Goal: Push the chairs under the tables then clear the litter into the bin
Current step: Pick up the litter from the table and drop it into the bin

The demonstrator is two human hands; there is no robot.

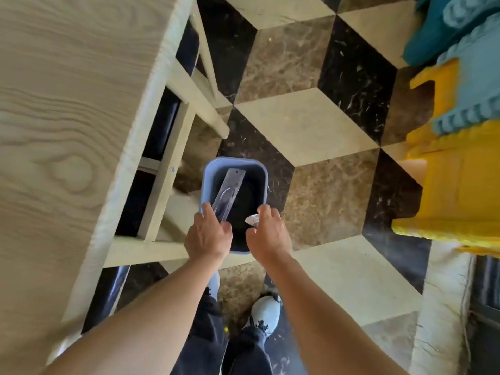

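Observation:
A small blue-grey bin (210, 169) stands on the tiled floor beside the table. My left hand (208, 235) holds a long clear plastic wrapper (230, 189) over the bin's near left rim, and the wrapper reaches down into the bin. My right hand (267, 234) pinches a small crumpled white scrap (251, 220) just above the bin's near right side. A pale wooden chair (173, 163) with a dark seat sits tucked under the light wood table (67, 117) on the left.
The floor is a cube-pattern of cream, brown and black tiles (311, 125). A yellow and teal cushioned seat (454, 158) fills the right edge. My feet (266, 312) stand just behind the bin. A pale rug or mat (443, 307) lies at the lower right.

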